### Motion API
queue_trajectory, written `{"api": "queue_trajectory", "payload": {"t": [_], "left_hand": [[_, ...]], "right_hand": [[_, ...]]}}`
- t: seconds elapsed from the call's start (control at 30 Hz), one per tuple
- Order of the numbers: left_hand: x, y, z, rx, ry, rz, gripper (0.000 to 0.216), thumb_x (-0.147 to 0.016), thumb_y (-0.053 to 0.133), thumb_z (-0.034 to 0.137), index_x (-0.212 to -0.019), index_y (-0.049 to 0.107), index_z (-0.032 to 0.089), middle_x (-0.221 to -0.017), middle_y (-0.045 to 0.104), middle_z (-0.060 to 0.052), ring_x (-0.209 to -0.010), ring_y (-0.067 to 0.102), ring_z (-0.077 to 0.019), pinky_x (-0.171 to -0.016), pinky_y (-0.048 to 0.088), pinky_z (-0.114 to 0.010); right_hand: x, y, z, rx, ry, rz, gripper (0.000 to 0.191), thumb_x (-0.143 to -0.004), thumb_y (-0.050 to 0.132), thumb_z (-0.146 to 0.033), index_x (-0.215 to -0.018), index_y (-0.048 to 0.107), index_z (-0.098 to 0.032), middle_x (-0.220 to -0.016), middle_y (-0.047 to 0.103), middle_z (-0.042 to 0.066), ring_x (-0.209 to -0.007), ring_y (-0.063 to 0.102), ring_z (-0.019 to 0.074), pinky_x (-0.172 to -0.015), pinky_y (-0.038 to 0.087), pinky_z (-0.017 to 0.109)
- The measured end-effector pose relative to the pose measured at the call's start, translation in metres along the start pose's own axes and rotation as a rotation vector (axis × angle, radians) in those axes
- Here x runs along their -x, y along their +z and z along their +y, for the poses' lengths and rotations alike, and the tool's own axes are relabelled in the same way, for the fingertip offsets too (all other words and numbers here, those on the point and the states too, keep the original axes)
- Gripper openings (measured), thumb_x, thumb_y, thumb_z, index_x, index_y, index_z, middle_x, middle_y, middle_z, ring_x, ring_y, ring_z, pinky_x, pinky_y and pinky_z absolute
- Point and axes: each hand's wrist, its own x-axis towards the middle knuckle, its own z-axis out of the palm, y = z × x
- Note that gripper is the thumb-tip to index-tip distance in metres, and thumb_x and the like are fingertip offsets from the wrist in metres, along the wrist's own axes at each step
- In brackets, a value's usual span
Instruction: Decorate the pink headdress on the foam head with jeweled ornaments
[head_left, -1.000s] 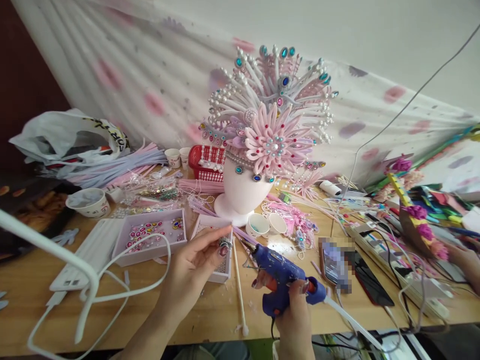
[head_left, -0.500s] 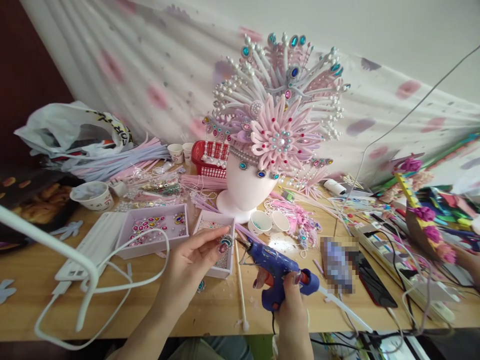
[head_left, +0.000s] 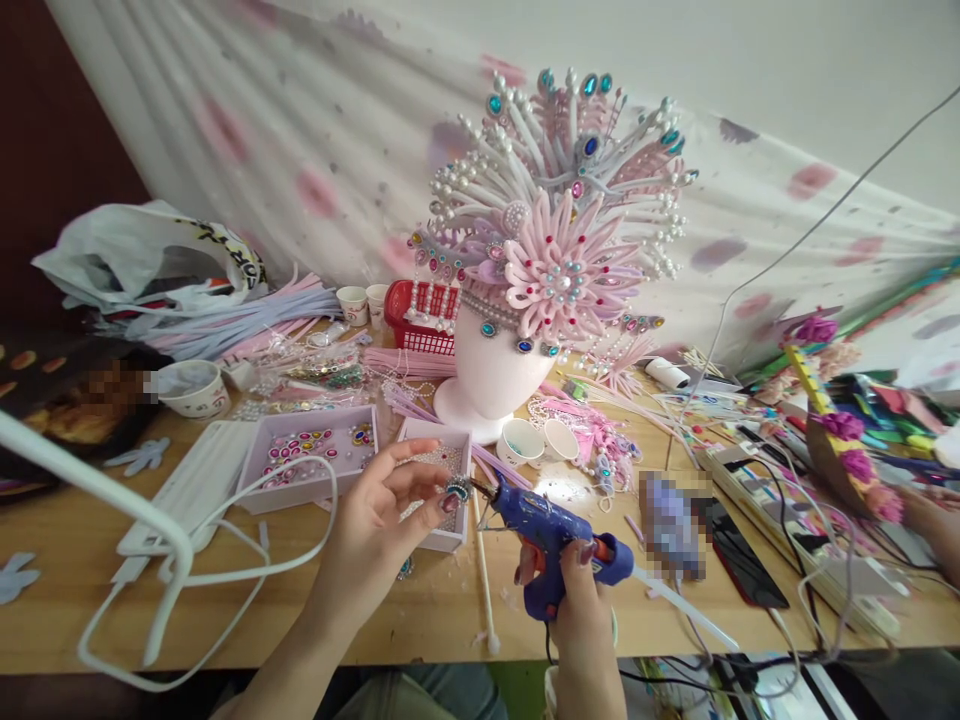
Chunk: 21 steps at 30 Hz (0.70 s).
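My left hand (head_left: 386, 520) pinches a small teal gem (head_left: 457, 489) between thumb and forefinger, the other fingers spread above it. My right hand (head_left: 577, 610) grips a blue hot glue gun (head_left: 551, 535) whose nozzle touches the gem. Both hands hover over the front of a wooden table (head_left: 315, 610). Just behind the gem sits a small pink tray of beads (head_left: 442, 470). Further back stands a white mannequin head (head_left: 499, 375) wearing a pink beaded headdress (head_left: 559, 215) with pearls and blue stones.
A larger pink tray of gems (head_left: 307, 455) lies left of the hands, with a white looped cable (head_left: 195, 570) in front. Two small cups (head_left: 536, 442), a phone (head_left: 739, 560), a power strip (head_left: 795, 535), a red basket (head_left: 416, 320) and pink strips crowd the table. Another person's hand (head_left: 934, 525) shows at far right.
The glue gun's nozzle has moved up-left and now meets the gem. My left hand's free fingers have spread apart while the pinch stays on the gem.
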Motion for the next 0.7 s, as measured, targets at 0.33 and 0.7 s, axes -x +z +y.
{"api": "queue_trajectory", "payload": {"t": [0.33, 0.7], "left_hand": [[-0.001, -0.001, 0.001, 0.053, -0.011, 0.031, 0.046, -0.066, 0.088, 0.029, -0.106, 0.068, 0.02, -0.085, 0.074, -0.002, -0.077, 0.067, -0.0148, -0.075, 0.052, -0.024], [-0.01, 0.004, 0.005, 0.107, -0.005, 0.03, 0.043, -0.063, 0.09, 0.028, -0.099, 0.068, 0.018, -0.083, 0.076, -0.002, -0.081, 0.071, -0.0149, -0.075, 0.055, -0.021]], "right_hand": [[0.002, -0.005, 0.005, 0.058, 0.031, 0.006, 0.074, -0.072, 0.053, -0.088, -0.061, 0.067, -0.017, -0.047, 0.058, 0.004, -0.047, 0.055, 0.015, -0.048, 0.043, 0.026], [-0.005, -0.023, -0.001, 0.22, -0.066, -0.048, 0.063, -0.074, 0.061, -0.079, -0.065, 0.07, -0.018, -0.056, 0.063, 0.005, -0.044, 0.037, 0.0095, -0.039, 0.029, 0.023]]}}
